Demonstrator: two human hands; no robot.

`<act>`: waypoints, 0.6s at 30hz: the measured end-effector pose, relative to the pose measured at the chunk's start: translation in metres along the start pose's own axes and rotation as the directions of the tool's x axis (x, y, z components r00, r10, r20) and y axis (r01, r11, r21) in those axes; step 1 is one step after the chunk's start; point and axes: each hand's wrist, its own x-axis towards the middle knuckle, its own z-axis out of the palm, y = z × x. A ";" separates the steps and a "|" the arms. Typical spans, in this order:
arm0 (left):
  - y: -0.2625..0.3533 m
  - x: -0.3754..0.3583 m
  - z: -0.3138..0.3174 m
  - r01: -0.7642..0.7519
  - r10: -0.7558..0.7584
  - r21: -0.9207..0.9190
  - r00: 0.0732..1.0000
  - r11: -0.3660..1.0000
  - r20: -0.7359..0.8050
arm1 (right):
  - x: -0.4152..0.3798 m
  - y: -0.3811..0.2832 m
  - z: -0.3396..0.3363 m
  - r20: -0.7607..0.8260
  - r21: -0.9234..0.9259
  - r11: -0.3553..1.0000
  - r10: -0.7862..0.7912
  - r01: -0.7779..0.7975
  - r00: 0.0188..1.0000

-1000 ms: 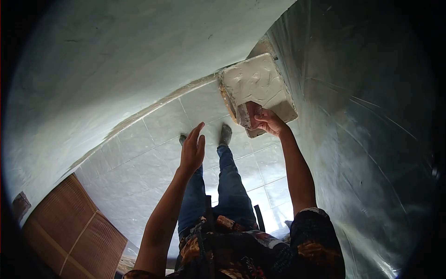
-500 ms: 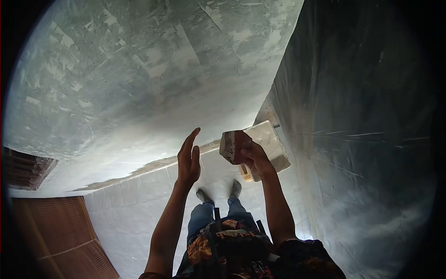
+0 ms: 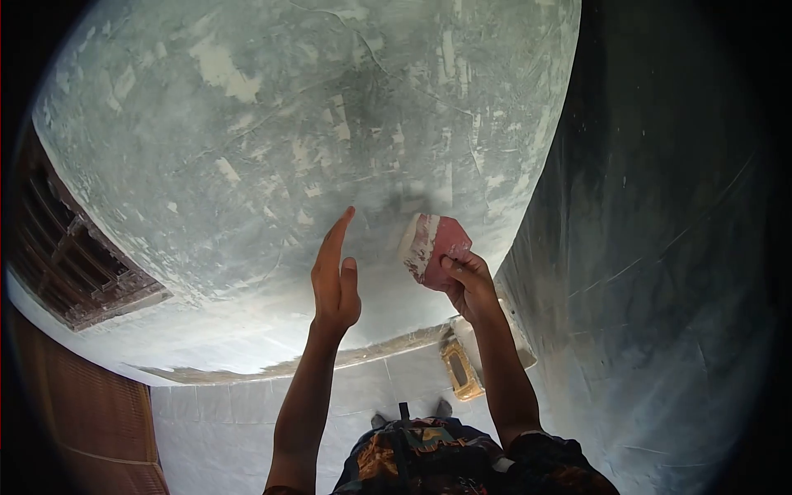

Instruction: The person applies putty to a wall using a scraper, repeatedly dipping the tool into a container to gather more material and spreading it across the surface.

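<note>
Basically, the right fingers [image 3: 464, 271] grasp the pink, white-smeared scraper [image 3: 437, 250] just before the patchy wall [image 3: 330, 140], the left fingers [image 3: 332, 256] are released and extended, and a yellowish frame [image 3: 462, 371] lies by the wall's bottom edge.

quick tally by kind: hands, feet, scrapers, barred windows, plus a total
Hands: 2 (left hand, right hand)
Feet: 2 (left foot, right foot)
Scraper: 1
Barred window: 1
Total: 6
</note>
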 end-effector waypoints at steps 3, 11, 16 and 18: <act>-0.004 0.029 -0.036 -0.084 0.084 0.001 0.996 0.996 -0.036 | 0.021 0.002 0.051 0.030 -0.028 0.998 -0.055 0.056 0.998; 0.002 0.070 -0.095 -0.286 0.291 0.068 0.953 0.956 -0.086 | 0.046 0.008 0.122 0.201 -0.018 0.979 -0.194 0.201 0.960; 0.017 0.100 -0.133 -0.378 0.387 0.091 0.914 0.921 -0.118 | 0.054 -0.010 0.180 0.233 -0.082 0.943 -0.295 0.321 0.927; 0.020 0.115 -0.147 -0.407 0.417 0.096 0.901 0.908 -0.124 | 0.059 -0.019 0.206 0.263 -0.104 0.923 -0.333 0.370 0.905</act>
